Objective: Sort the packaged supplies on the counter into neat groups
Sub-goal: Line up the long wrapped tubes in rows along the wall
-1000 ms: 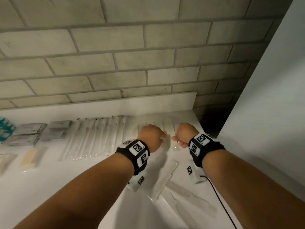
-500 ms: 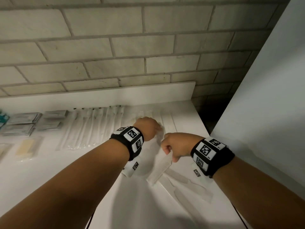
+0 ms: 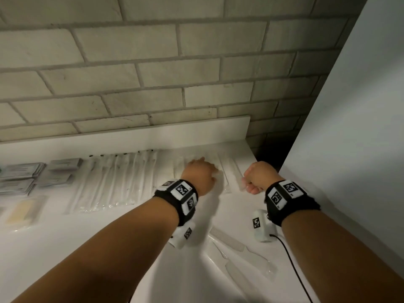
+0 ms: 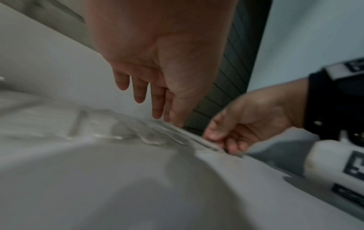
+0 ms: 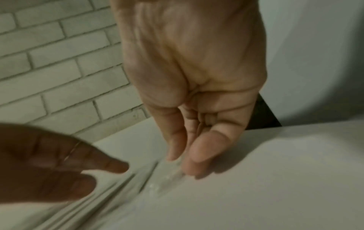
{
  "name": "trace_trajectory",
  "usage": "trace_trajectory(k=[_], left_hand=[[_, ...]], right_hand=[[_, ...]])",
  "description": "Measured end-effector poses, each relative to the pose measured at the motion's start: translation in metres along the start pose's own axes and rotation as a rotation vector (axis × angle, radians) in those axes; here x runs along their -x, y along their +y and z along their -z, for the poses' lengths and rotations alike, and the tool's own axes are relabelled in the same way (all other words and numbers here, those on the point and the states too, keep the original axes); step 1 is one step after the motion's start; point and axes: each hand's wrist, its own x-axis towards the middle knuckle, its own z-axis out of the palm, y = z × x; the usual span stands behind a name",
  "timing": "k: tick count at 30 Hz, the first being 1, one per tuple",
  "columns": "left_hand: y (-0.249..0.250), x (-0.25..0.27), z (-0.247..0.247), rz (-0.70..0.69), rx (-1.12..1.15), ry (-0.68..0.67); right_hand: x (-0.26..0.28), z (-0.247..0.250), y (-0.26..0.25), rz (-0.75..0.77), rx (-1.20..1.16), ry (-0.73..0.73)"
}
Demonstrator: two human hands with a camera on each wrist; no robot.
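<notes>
A pale brick wall (image 3: 135,79) rises behind the counter, with a white panel (image 3: 354,119) at right

The head camera is looking forward and down from above both forearms, taking in the counter (image 3: 65,248), the brick wall (image 3: 153,73) behind it and a white panel (image 3: 360,106) on the right. The left wrist camera is sitting low and close over the counter (image 4: 98,186), looking along the left hand (image 4: 157,54) toward the panel. The right wrist camera is looking along the right hand (image 5: 195,77) toward the wall. All 3 views are sharing the row of packets (image 3: 227,171) and both hands.
</notes>
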Motion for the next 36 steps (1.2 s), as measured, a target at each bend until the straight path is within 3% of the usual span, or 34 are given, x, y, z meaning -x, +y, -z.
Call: trace_trajectory(k=[3,5,10,15,17,21,23,31,36], left_hand=[[0.018,-0.01,-0.005,-0.007,-0.099,-0.052],[0.021,-0.014,-0.005,0.012,-0.138,-0.084],[0.017,-0.019,-0.003,0.059,-0.124,-0.11],[0.017,-0.016,-0.003,0.056,-0.14,-0.095],[0.017,-0.016,-0.002,0.052,-0.153,-0.096],[0.015,-0.016,0.002,0.02,-0.181,-0.095],[0.012,-0.015,0.003,0.011,-0.155,-0.108],[0.007,-0.018,0.005,0.003,-0.168,-0.22],[0.008,-0.016,0.007,0.009,-0.151,-0.234]], right_hand=[[-0.012,-0.01,-0.003,0.073,0.117,0.06],[-0.014,-0.012,-0.009,0.055,0.179,0.023],[-0.021,-0.015,-0.014,0.136,0.294,0.039],[-0.003,-0.011,-0.013,0.221,0.202,0.115],[0.022,-0.014,-0.015,0.262,0.281,0.023],[0.084,-0.049,-0.013,0.368,0.833,-0.329],[0.097,-0.071,-0.01,0.411,1.048,-0.359],[0.107,-0.087,-0.003,0.608,1.229,-0.192],[0.105,-0.085,0.007,0.746,1.135,-0.043]])
